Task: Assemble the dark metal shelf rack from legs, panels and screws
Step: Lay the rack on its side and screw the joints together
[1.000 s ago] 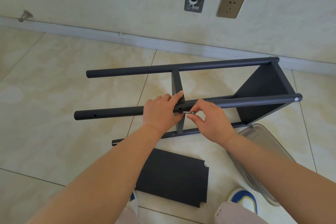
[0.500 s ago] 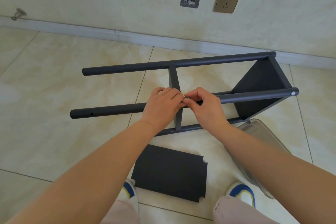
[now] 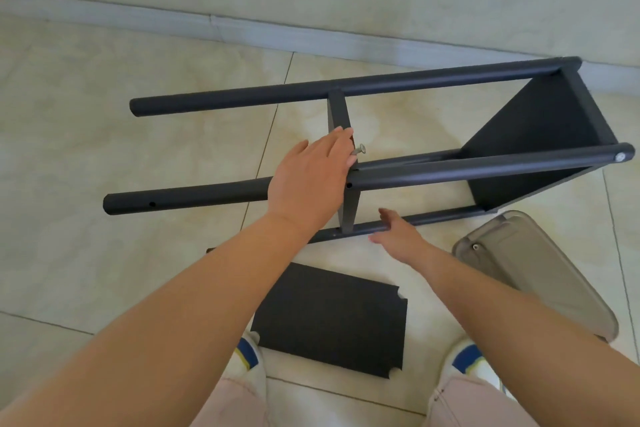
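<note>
We are pressing our flat left hand (image 3: 308, 180) on the rack leg (image 3: 485, 168); a screw (image 3: 358, 151) is sticking out beside it. Our right hand (image 3: 398, 234) is hanging empty and relaxed. The stiff metal rack (image 3: 540, 128) looks light, best gripped by its legs.

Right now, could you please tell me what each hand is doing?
Left hand: open, resting on the rack leg beside the screw.
Right hand: open, holding nothing, low by the bottom leg.

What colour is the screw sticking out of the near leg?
Silver-grey metal, against the dark leg; the screw shows in the head view.
</note>
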